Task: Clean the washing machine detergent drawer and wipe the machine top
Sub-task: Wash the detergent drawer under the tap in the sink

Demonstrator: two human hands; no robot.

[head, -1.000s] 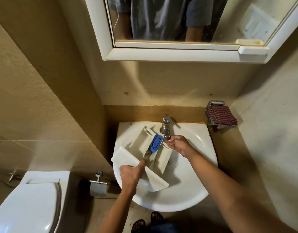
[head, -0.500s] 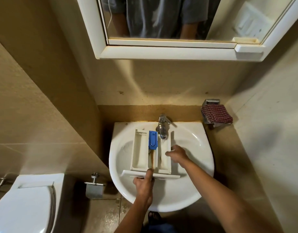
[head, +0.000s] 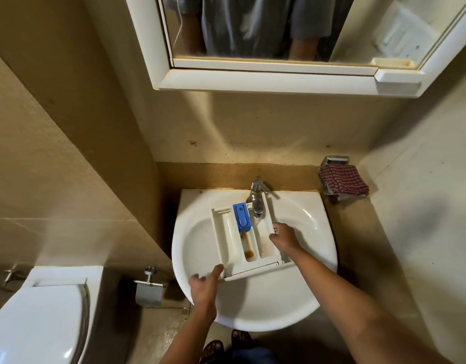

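The white detergent drawer lies flat in the white sink, its front panel toward me. A blue insert sits in its middle channel, with brown residue pooled at the near end. My right hand grips the drawer's right side wall. My left hand is beside the front left corner, fingers loosely spread, thumb touching the front panel. The chrome tap hangs over the drawer's far end.
A red checked cloth sits on a wall holder at the right. A white-framed mirror cabinet juts out above the sink. A toilet and a paper holder stand at the lower left. My sandalled feet are under the basin.
The drawer went from tilted to flat in the sink. My left hand let go of its front panel and moved to the left corner. My right hand moved from the tap to the drawer's right wall.
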